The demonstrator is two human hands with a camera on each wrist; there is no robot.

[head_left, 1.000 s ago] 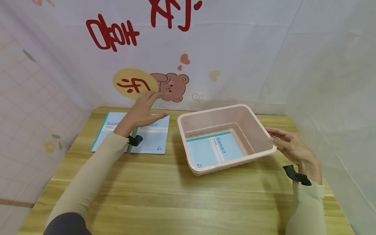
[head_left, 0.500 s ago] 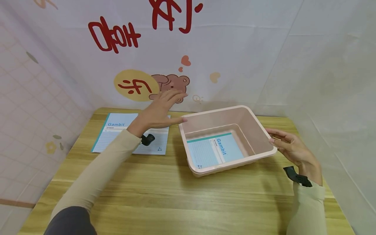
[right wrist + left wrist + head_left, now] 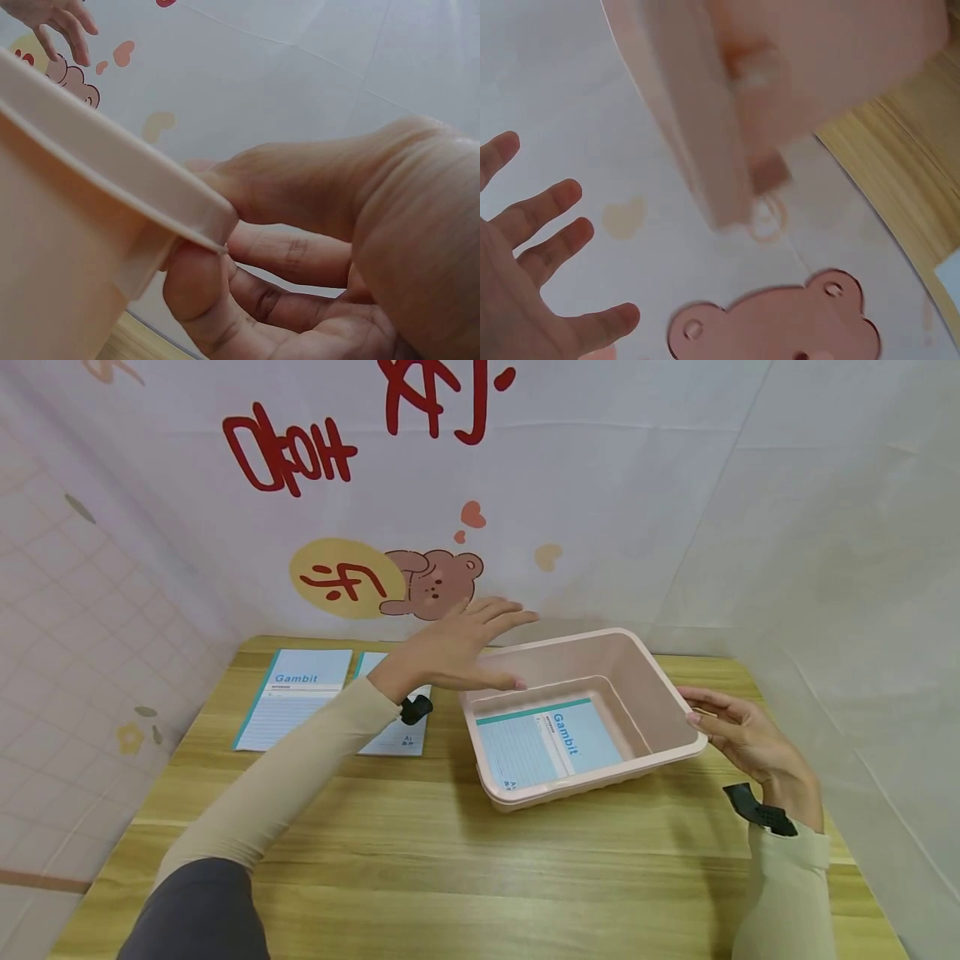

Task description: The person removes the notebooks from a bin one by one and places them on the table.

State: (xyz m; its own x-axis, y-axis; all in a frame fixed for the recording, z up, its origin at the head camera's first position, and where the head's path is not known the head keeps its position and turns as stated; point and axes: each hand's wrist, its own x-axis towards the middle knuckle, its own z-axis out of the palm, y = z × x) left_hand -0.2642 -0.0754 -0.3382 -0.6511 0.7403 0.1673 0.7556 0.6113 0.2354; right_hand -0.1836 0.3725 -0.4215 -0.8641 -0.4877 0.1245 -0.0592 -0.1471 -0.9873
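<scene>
Pinching the pink bin (image 3: 570, 664) by its R-side rim, the person's R hand (image 3: 750, 743) has thumb & curled fingers either side of the edge. L hand (image 3: 457, 652) hangs abv the bin's far L corner, fingers spread wide, thumb out, holding nothing; can't make out any contact w/ the bin. Bin sits askew on the wood-grain table (image 3: 525, 877), R of centre. Inside, flat on its floor, is a Gambit notebook (image 3: 551, 743), cover up, green strip twd the back. Two more are on the table L of the bin, side by side w/ a narrow gap: the outer notebook (image 3: 292, 702) mostly in view, the inner notebook (image 3: 393, 745) part-hidden by the L arm. Sleeves (image 3: 787, 877) are beige, black band on each wrist. Behind: white backdrop (image 3: 600, 527) w/ red lettering, hearts & a cartoon bear (image 3: 438, 585).
</scene>
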